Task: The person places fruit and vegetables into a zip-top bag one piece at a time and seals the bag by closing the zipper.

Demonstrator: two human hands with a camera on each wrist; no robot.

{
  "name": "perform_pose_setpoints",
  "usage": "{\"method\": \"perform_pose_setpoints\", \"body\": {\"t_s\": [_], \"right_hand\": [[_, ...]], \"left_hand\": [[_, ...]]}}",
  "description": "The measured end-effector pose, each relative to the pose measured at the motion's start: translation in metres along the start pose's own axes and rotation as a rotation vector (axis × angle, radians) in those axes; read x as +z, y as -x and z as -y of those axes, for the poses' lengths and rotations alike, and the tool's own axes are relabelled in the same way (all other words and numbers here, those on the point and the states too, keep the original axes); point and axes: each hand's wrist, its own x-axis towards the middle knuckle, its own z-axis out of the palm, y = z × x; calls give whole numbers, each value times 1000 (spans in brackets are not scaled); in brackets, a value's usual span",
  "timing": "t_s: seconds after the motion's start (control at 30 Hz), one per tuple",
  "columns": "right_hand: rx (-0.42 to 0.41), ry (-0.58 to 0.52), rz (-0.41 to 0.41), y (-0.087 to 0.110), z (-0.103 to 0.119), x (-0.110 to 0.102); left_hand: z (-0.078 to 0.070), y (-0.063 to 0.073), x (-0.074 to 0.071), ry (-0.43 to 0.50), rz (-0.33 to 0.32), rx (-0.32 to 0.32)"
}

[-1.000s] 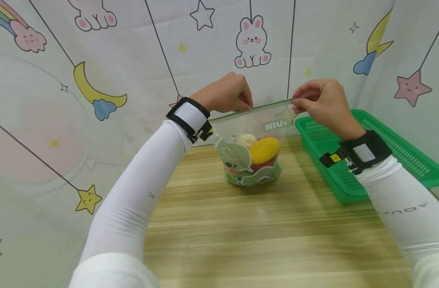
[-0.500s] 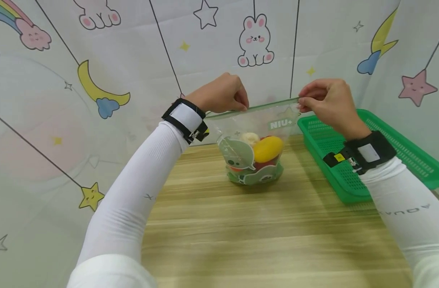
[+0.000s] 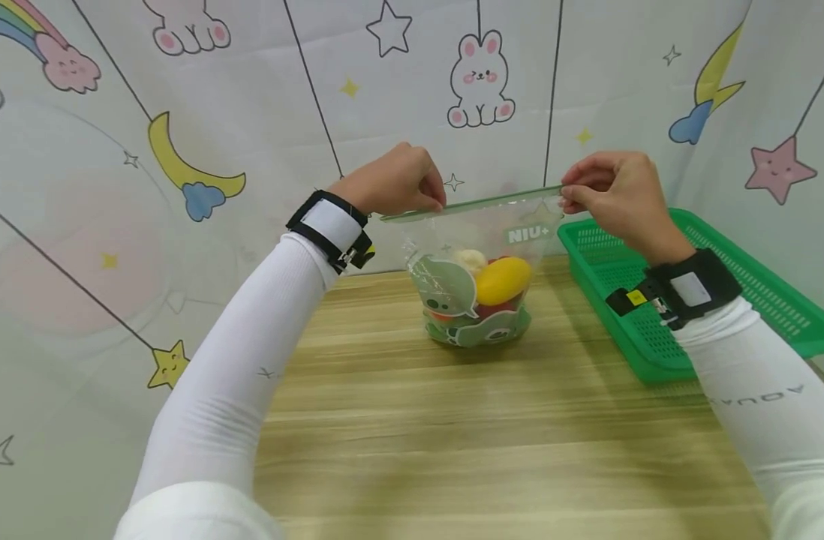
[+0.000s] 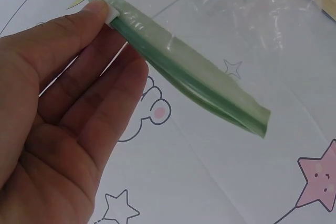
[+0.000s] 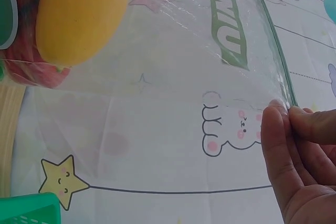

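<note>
A clear zip bag (image 3: 482,232) with green print stands upright on the table, its green zip strip (image 4: 173,72) stretched along the top. Inside it lie a yellow mango-like fruit (image 3: 503,280), a pale piece (image 3: 471,260) and something red (image 5: 39,69). My left hand (image 3: 401,180) pinches a small white slider (image 4: 112,15) on the strip, left of the bag's middle. Between the thumb and fingers of my right hand (image 3: 618,195) is the bag's top right corner. In the left wrist view, the strip's two edges look slightly apart near its end.
A green plastic basket (image 3: 645,360) stands to the right, partly beneath my right forearm. The wood-grain table (image 3: 493,450) stretches in front of the bag. Behind it hangs a white printed curtain (image 3: 385,97).
My left hand has slid leftward along the bag's top strip. My right hand keeps its hold on the corner; the bag has barely shifted.
</note>
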Motion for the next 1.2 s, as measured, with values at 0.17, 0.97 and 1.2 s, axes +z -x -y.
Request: {"method": "perform_pose_setpoints", "body": {"t_s": [0.17, 0.97, 1.2], "right_hand": [[3, 7, 4, 1, -2, -2], [8, 12, 15, -1, -2, -4], [-2, 21, 16, -2, -3, -2]], "left_hand": [[9, 3, 2, -1, 11, -26], [48, 36, -8, -14, 19, -137], [55, 43, -7, -5, 22, -155]]}}
